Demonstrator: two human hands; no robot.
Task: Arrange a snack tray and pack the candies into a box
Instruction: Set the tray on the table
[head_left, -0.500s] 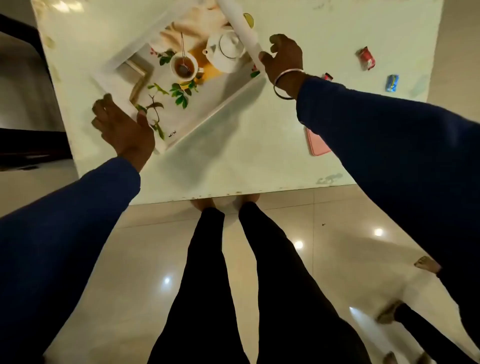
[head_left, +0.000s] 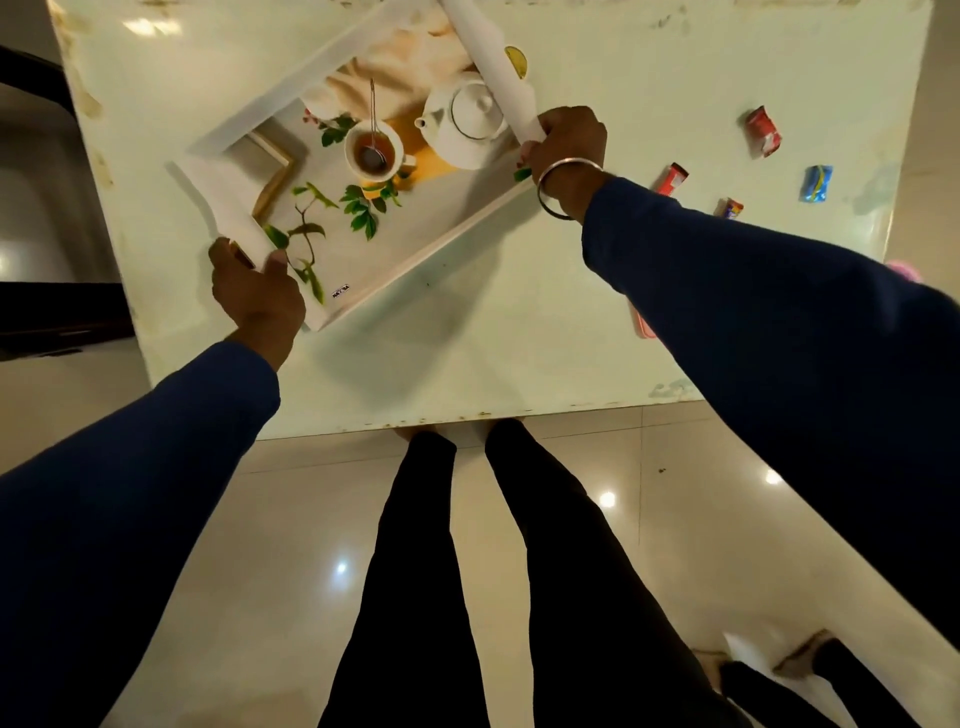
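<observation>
A white rectangular tray (head_left: 457, 228), printed with a teapot, a cup and green leaves, lies at an angle on the pale green table (head_left: 519, 338). My left hand (head_left: 257, 291) grips its near-left end wall, thumb on the inside. My right hand (head_left: 569, 143) grips its far-right end wall. Several wrapped candies lie on the table to the right: a red one (head_left: 762, 131), a blue one (head_left: 817, 183), a red-and-white one (head_left: 674, 179) and a small dark one (head_left: 731, 208).
A pink flat object (head_left: 643, 325) shows from under my right sleeve near the table's right side. My legs stand at the table's near edge. Another person's feet (head_left: 800, 660) are on the tiled floor at the bottom right.
My left hand, which hovered beside the tray's end, now grips it. The tray has swung round a little and come nearer.
</observation>
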